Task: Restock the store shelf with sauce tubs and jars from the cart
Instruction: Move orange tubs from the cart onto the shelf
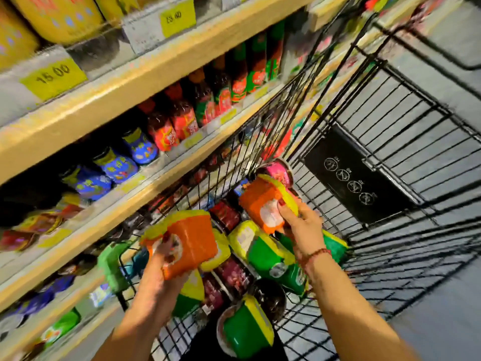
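Two tubs hang above the cart (351, 175): my left hand (166, 256) grips the nearer orange tub (194, 241), my right hand (303, 225) the farther orange tub (260, 204). I'd keep both lids level, then slide each onto the shelf (130, 84) beside me, labels outward.

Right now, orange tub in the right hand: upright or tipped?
Tipped. The orange tub in the right hand shows its side to the downward-looking camera; its yellow lid faces sideways.

A shop: stocked shelves (145, 82) with price tags (53, 78), beside a wire cart (390, 142).
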